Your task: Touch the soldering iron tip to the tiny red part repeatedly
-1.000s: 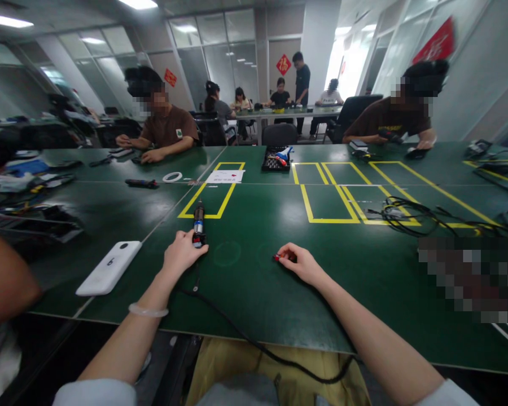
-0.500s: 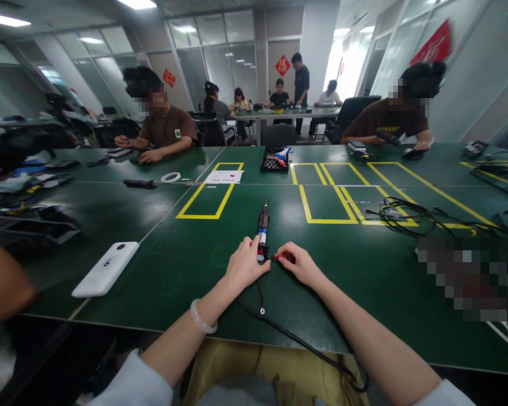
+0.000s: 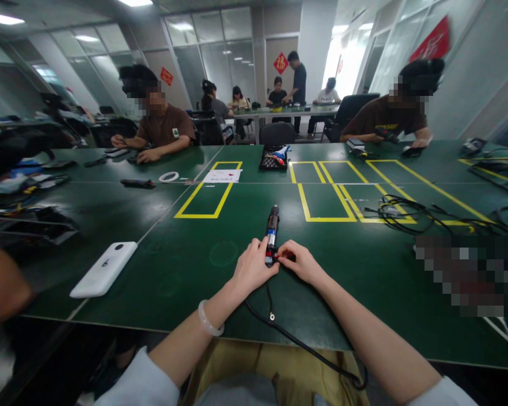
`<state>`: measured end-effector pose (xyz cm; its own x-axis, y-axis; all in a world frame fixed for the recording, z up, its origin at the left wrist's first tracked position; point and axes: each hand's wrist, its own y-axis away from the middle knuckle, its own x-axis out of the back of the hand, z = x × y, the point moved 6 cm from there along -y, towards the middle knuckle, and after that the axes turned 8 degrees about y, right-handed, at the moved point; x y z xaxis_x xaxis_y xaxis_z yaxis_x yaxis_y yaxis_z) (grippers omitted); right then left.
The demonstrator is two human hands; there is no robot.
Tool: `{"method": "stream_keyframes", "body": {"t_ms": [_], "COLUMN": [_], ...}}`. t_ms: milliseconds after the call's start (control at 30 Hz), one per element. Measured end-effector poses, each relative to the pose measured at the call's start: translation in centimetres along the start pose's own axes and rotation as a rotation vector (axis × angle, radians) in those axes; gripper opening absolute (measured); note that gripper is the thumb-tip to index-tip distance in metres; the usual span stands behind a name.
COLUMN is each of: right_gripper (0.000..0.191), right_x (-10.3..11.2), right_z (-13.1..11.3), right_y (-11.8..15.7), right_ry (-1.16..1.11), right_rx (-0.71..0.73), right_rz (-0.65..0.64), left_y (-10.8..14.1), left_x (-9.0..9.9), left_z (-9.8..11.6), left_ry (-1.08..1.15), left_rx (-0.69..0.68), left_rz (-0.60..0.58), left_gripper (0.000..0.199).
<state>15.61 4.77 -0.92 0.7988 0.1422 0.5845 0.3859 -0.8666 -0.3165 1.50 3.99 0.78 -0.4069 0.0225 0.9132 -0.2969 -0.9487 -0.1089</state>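
Observation:
An electric screwdriver (image 3: 272,226) with its inner parts bare lies on the green table, tip pointing away from me. My left hand (image 3: 254,264) is closed round its rear end, thumb and fingers on either side. Between thumb and fingertips, my right hand (image 3: 300,260) pinches a small red part, mostly hidden, right against the screwdriver's rear. A black cord (image 3: 296,341) runs from below my hands over the table's front edge. Beside it a thin wire ends in a ring terminal (image 3: 272,317).
A white phone-like slab (image 3: 104,269) lies to the left. Ahead are a black tray of tools (image 3: 272,159), a paper sheet (image 3: 223,176) and yellow tape outlines (image 3: 328,219). Coiled black cables (image 3: 400,211) lie to the right. Two people sit across the table; an arm (image 3: 4,279) shows at left.
My right hand has brought the red part left against the screwdriver's rear. The screwdriver and my left hand have shifted slightly to the right.

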Motion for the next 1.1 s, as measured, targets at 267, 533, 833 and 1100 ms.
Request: {"method": "stream_keyframes", "body": {"t_ms": [267, 533, 833, 1100], "right_gripper": [0.006, 0.013, 0.021, 0.016], "right_x": [0.3, 0.5, -0.1, 0.1], "right_z": [-0.4, -0.8, -0.7, -0.5], "right_y": [0.0, 0.3, 0.3, 0.4], "right_ry": [0.037, 0.046, -0.073, -0.015], "right_rx": [0.013, -0.041, -0.047, -0.066], "right_rz": [0.017, 0.056, -0.002, -0.009], "left_y": [0.1, 0.1, -0.4, 1.1], "left_x": [-0.1, 0.3, 0.8, 4.0], "left_z": [0.0, 0.3, -0.4, -6.4], "left_ry": [0.047, 0.015, -0.084, -0.234], "left_rx": [-0.032, -0.001, 0.005, 0.043], "left_rz": [0.030, 0.019, 0.017, 0.024], "left_gripper": [0.066, 0.067, 0.069, 0.067]}}
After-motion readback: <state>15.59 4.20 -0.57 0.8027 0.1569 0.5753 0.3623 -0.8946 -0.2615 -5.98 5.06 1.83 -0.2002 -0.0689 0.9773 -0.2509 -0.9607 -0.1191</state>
